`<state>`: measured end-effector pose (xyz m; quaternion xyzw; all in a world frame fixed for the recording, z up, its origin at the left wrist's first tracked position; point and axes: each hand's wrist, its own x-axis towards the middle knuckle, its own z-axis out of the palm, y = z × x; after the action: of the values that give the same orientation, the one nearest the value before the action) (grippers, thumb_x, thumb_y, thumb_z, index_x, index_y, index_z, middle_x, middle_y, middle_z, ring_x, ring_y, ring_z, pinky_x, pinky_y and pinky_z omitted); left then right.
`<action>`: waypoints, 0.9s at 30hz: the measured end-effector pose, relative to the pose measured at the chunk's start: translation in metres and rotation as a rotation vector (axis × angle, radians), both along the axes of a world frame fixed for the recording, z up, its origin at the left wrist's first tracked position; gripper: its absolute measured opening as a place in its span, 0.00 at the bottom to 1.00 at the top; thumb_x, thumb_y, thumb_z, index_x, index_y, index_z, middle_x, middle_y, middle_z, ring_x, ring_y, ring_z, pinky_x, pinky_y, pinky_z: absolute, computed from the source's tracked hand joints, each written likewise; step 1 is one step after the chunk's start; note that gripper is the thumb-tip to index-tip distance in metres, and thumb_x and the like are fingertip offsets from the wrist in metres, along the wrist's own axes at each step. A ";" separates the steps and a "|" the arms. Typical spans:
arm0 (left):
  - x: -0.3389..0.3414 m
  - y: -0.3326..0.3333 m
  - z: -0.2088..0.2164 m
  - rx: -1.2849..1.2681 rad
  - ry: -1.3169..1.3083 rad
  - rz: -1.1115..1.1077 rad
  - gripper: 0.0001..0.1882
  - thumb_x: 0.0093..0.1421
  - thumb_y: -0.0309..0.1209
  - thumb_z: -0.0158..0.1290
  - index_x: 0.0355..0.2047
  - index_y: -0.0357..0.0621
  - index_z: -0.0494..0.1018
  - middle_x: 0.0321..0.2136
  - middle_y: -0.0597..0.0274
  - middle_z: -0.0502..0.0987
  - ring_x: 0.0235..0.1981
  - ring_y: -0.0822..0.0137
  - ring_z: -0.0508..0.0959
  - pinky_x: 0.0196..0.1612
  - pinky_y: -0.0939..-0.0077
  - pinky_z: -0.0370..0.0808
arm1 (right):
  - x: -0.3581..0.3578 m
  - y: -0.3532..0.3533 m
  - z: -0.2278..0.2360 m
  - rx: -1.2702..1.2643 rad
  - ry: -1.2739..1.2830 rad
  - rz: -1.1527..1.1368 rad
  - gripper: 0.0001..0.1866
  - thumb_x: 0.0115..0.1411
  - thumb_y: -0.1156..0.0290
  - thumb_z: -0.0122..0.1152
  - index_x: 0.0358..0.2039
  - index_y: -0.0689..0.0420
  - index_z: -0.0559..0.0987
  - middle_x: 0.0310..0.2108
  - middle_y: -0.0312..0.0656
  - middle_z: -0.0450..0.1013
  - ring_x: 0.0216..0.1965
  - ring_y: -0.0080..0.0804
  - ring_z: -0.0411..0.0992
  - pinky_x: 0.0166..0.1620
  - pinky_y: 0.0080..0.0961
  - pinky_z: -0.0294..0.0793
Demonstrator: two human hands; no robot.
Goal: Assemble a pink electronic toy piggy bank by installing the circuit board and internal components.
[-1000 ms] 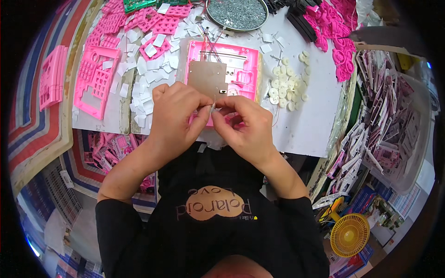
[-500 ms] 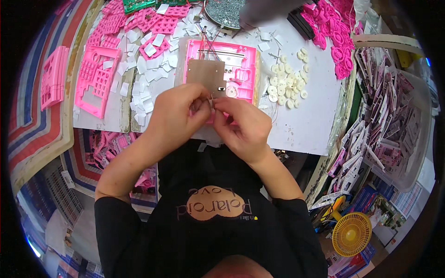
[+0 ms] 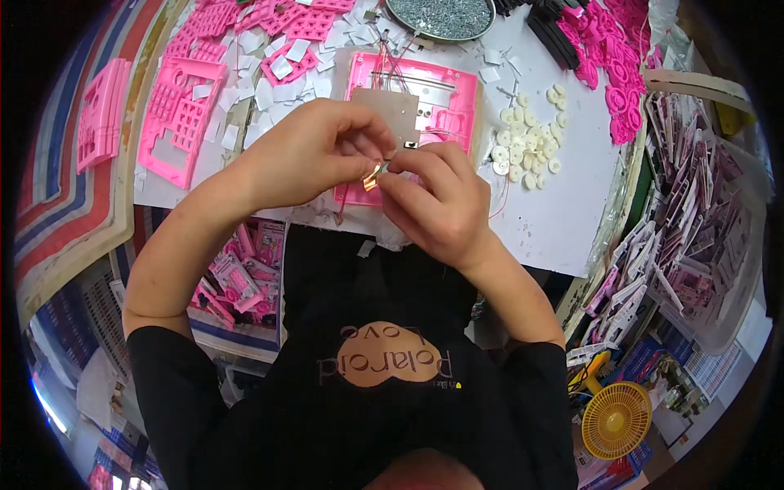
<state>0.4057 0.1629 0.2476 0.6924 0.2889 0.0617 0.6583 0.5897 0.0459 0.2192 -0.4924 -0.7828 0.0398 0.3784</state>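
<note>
My left hand and my right hand meet over the near edge of a pink plastic housing. Pinched between their fingertips is a small, shiny copper-coloured strip; both hands are closed, and the fingers partly hide it. Inside the housing lies a flat grey-brown board, partly covered by my left hand. Thin wires rise from the board's far side.
Cream plastic discs are heaped right of the housing. A round dish of small metal parts stands beyond it. White paper bits and a pink button frame lie left. A tub of flat pieces is at right.
The copper-coloured strip now shows between my fingertips. My left hand has turned flatter, and its elbow lies farther out. A dark blurred shape over the dish is gone, and the view has shifted slightly.
</note>
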 end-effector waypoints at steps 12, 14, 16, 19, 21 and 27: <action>-0.004 -0.008 -0.018 0.760 -0.070 -0.054 0.11 0.51 0.19 0.59 0.32 0.40 0.68 0.27 0.54 0.73 0.31 0.48 0.76 0.33 0.60 0.72 | -0.011 0.006 -0.007 -0.095 -0.202 0.046 0.07 0.43 0.73 0.66 0.25 0.54 0.78 0.23 0.33 0.69 0.29 0.30 0.71 0.25 0.26 0.71; -0.005 -0.009 -0.022 0.746 -0.079 -0.030 0.11 0.51 0.20 0.59 0.32 0.41 0.68 0.27 0.54 0.73 0.31 0.48 0.76 0.33 0.61 0.72 | -0.013 0.007 -0.007 -0.090 -0.215 0.047 0.04 0.43 0.71 0.60 0.22 0.54 0.76 0.24 0.34 0.68 0.31 0.31 0.70 0.26 0.26 0.72; -0.005 -0.009 -0.024 0.748 -0.087 -0.020 0.11 0.51 0.20 0.59 0.31 0.41 0.68 0.27 0.54 0.73 0.31 0.48 0.75 0.33 0.61 0.72 | -0.014 0.008 -0.005 -0.106 -0.235 0.049 0.04 0.43 0.72 0.60 0.22 0.54 0.76 0.24 0.34 0.69 0.31 0.31 0.70 0.26 0.26 0.72; -0.005 -0.010 -0.024 0.784 -0.096 -0.020 0.10 0.52 0.20 0.58 0.31 0.40 0.68 0.27 0.54 0.73 0.31 0.50 0.75 0.33 0.62 0.71 | -0.015 0.009 0.000 -0.143 -0.280 0.064 0.03 0.43 0.72 0.59 0.22 0.54 0.76 0.25 0.34 0.70 0.32 0.31 0.70 0.27 0.26 0.73; -0.006 -0.011 -0.025 0.819 -0.105 -0.011 0.10 0.53 0.20 0.58 0.31 0.40 0.68 0.27 0.54 0.73 0.31 0.51 0.75 0.33 0.64 0.72 | -0.015 0.009 0.006 -0.198 -0.313 0.091 0.04 0.44 0.73 0.59 0.24 0.55 0.78 0.26 0.34 0.71 0.32 0.31 0.71 0.27 0.26 0.73; -0.015 0.011 -0.028 0.350 -0.235 0.518 0.14 0.51 0.20 0.62 0.37 0.39 0.71 0.30 0.64 0.73 0.34 0.66 0.75 0.35 0.71 0.72 | -0.005 0.001 0.017 -0.380 -0.347 0.154 0.15 0.48 0.73 0.60 0.39 0.59 0.82 0.28 0.35 0.72 0.34 0.33 0.71 0.31 0.28 0.75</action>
<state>0.3910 0.1740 0.2194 0.6865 0.3624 0.3553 0.5208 0.5846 0.0470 0.2361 -0.4930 -0.8497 0.1298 0.1350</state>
